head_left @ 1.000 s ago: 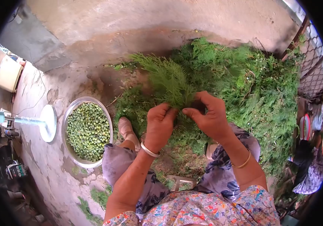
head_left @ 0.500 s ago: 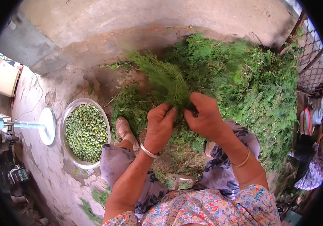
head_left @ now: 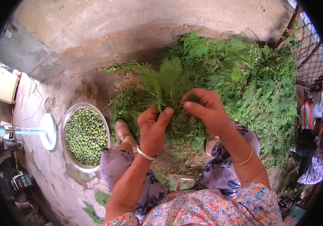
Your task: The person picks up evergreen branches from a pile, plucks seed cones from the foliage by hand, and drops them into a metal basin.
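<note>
A feathery green sprig [head_left: 159,81] rises from my left hand [head_left: 153,126], whose thumb and fingers are closed on its lower end. Just to the right, my right hand [head_left: 206,109] is raised with thumb and forefinger brought close; its other fingers are blurred, and anything between them is too small to make out. Beneath and beyond both hands lies a big pile of green branches [head_left: 259,94]. At the left, a round metal basin [head_left: 65,145] holds many small green cones [head_left: 86,135].
A white round-based stand [head_left: 48,132] is left of the basin. A wall [head_left: 131,19] runs along the back, and wire fencing [head_left: 314,56] stands at the right. My shoes are on the ground on either side of my hands.
My right hand has come away from the sprig and shifted slightly right. My left hand has turned and moved a little left and down, still holding the sprig, which now stands more upright.
</note>
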`<state>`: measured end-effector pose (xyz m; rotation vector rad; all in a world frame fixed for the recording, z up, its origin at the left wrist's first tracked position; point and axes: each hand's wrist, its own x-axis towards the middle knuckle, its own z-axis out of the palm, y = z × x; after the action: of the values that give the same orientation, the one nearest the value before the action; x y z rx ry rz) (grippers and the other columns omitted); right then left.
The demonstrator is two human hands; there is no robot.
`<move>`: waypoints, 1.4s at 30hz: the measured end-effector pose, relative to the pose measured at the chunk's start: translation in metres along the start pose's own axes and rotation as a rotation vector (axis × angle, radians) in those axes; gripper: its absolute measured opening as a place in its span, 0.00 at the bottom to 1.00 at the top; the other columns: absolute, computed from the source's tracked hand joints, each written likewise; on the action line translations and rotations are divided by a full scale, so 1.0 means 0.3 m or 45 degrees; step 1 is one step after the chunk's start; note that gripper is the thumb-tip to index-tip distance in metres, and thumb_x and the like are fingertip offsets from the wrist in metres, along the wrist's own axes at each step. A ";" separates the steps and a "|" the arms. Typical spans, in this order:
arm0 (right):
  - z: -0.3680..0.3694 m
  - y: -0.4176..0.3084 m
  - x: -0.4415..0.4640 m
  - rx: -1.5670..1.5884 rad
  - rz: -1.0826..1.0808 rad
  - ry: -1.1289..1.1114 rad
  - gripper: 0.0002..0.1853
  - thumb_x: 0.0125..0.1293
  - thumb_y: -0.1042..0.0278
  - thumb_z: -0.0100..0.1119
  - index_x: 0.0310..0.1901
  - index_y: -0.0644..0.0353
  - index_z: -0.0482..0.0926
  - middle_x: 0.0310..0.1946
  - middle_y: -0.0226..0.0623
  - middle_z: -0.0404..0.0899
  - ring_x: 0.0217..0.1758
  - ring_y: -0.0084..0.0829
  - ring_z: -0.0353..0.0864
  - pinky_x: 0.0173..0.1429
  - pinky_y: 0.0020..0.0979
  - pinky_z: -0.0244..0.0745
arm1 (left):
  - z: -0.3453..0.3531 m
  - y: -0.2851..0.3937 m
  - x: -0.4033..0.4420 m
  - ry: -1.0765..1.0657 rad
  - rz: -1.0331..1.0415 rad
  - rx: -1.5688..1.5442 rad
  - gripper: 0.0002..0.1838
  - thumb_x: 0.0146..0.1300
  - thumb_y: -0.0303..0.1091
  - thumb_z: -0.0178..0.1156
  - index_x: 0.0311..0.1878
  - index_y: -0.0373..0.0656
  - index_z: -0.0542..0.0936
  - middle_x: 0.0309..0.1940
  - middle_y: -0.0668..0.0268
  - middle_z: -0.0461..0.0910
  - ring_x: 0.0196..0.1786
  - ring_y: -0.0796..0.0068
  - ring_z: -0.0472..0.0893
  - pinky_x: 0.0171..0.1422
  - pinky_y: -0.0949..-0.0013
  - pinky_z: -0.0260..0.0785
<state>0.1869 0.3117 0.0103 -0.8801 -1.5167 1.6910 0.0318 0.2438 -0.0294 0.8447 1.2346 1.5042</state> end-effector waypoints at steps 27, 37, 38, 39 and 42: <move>-0.039 0.046 0.013 0.333 0.285 0.142 0.10 0.56 0.73 0.61 0.40 0.68 0.81 0.30 0.32 0.82 0.27 0.19 0.77 0.29 0.21 0.71 | 0.019 0.003 -0.003 -0.098 -0.033 0.220 0.07 0.61 0.29 0.60 0.38 0.35 0.81 0.24 0.77 0.75 0.25 0.91 0.67 0.27 0.83 0.58; -0.029 0.019 0.008 0.225 0.161 0.286 0.04 0.55 0.76 0.58 0.27 0.67 0.80 0.21 0.27 0.76 0.19 0.16 0.68 0.23 0.20 0.59 | 0.003 0.014 0.008 -0.126 0.019 0.418 0.06 0.63 0.27 0.58 0.39 0.35 0.80 0.24 0.78 0.74 0.26 0.92 0.66 0.28 0.81 0.58; -0.029 0.012 0.003 0.135 0.151 0.276 0.04 0.55 0.76 0.59 0.27 0.67 0.79 0.21 0.27 0.76 0.19 0.16 0.67 0.23 0.21 0.59 | 0.006 0.016 0.003 -0.127 0.009 0.422 0.06 0.63 0.27 0.58 0.39 0.35 0.80 0.24 0.78 0.74 0.26 0.92 0.66 0.28 0.81 0.58; -0.034 0.014 -0.002 0.141 0.156 0.277 0.04 0.55 0.76 0.59 0.27 0.67 0.79 0.21 0.27 0.76 0.19 0.16 0.67 0.23 0.21 0.59 | 0.011 0.020 0.000 -0.108 -0.039 0.308 0.06 0.62 0.26 0.58 0.40 0.34 0.79 0.24 0.78 0.74 0.27 0.91 0.67 0.29 0.81 0.60; -0.058 0.016 -0.006 0.201 0.156 0.227 0.07 0.53 0.75 0.61 0.34 0.68 0.79 0.21 0.28 0.77 0.19 0.17 0.69 0.22 0.20 0.57 | 0.003 0.007 -0.009 -0.114 -0.091 0.201 0.08 0.60 0.24 0.58 0.42 0.33 0.79 0.29 0.74 0.78 0.30 0.88 0.72 0.34 0.79 0.64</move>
<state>0.2024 0.3188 0.0041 -1.0271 -1.2155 1.7419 0.0329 0.2414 -0.0269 0.9510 1.3157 1.3108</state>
